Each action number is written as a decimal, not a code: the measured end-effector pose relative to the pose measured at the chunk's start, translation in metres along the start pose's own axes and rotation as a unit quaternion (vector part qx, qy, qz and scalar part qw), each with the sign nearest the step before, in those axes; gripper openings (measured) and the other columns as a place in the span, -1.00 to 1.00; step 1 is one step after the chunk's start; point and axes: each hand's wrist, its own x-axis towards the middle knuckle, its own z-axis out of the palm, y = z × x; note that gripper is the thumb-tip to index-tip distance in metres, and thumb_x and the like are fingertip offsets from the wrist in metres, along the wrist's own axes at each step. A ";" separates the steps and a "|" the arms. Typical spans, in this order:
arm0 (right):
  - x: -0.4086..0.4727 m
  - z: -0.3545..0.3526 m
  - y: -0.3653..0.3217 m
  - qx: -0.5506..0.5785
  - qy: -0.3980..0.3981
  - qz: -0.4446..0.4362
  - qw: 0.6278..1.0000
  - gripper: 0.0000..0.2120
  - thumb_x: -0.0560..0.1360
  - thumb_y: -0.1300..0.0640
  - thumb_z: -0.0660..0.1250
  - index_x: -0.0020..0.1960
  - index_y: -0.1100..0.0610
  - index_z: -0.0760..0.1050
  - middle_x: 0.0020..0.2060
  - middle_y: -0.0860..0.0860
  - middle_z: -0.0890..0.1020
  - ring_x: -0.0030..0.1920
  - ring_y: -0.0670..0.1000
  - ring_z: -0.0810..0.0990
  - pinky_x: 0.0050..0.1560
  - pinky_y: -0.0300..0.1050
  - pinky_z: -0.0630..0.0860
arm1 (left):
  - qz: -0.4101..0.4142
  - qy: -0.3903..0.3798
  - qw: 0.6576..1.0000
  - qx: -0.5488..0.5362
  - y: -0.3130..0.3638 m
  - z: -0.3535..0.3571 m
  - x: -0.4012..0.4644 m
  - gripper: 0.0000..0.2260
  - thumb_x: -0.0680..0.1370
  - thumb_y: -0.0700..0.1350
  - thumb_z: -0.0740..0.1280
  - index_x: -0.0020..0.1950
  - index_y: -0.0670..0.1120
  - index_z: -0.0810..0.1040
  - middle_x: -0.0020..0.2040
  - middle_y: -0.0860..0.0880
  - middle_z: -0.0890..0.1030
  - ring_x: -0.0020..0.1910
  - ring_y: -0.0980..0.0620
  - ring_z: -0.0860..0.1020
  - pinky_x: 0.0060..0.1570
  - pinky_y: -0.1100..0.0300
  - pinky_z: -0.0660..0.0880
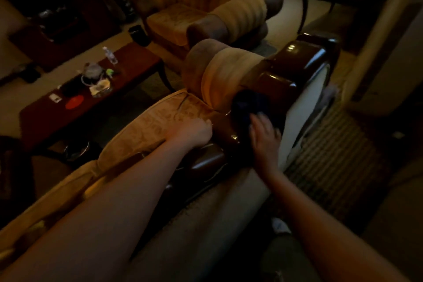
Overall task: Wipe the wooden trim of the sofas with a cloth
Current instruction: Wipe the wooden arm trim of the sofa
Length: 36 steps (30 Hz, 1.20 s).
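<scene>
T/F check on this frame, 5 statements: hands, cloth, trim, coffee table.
1. The right hand is on a dark blue cloth against the glossy wooden trim. True.
2. The left hand holds the cloth. False: it rests at the cushion edge, no cloth in it.
3. A clear plastic bottle stands on the coffee table. True.
4. The trim is pale, matte wood. False: it is dark brown and shiny.
5. The cloth is white. False: dark blue.
</scene>
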 end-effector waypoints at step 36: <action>-0.159 0.043 -0.103 0.300 0.074 0.241 0.920 -0.60 0.63 0.16 0.07 0.46 0.10 0.20 0.19 -0.16 0.34 0.18 -0.27 0.28 -0.02 -0.71 0.11 | 0.055 -0.029 0.985 0.159 0.012 0.002 0.010 -0.74 0.62 -0.16 0.08 0.12 -0.20 0.53 0.29 -0.22 0.46 0.28 -0.23 0.43 0.29 -0.04 0.36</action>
